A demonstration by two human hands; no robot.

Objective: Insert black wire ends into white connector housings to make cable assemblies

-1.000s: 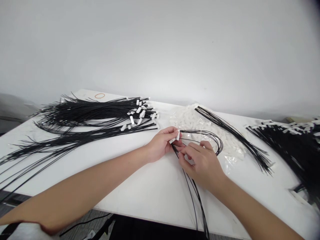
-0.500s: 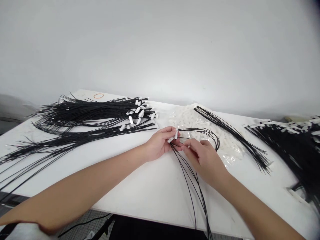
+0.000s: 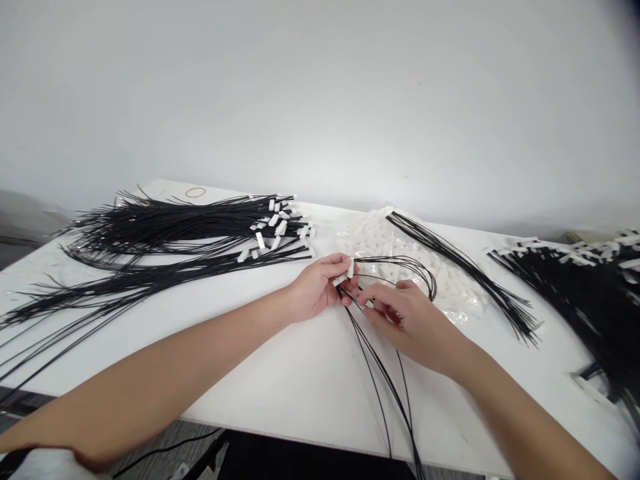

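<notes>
My left hand (image 3: 327, 287) is closed around two small white connectors (image 3: 350, 268) with several thin black wires (image 3: 395, 393) coming out of them. Some of the wires arch to the right in a loop (image 3: 425, 267); others hang down past the table's front edge. Just right of the connectors is my right hand (image 3: 400, 313), its thumb and forefinger close together on one of the black wires. The fingertips partly hide where that wire runs.
On the white table (image 3: 280, 373), a pile of black wires with white connectors (image 3: 185, 227) lies left. A clear bag of white connectors (image 3: 370, 233) sits behind my hands, with a wire bundle (image 3: 460, 270) across it. More wires (image 3: 575, 293) lie right; a rubber band (image 3: 195, 192) lies at the back.
My right hand has shifted slightly lower, and its thumb and forefinger have loosened a little along the wire. The left hand still holds the connectors in about the same place.
</notes>
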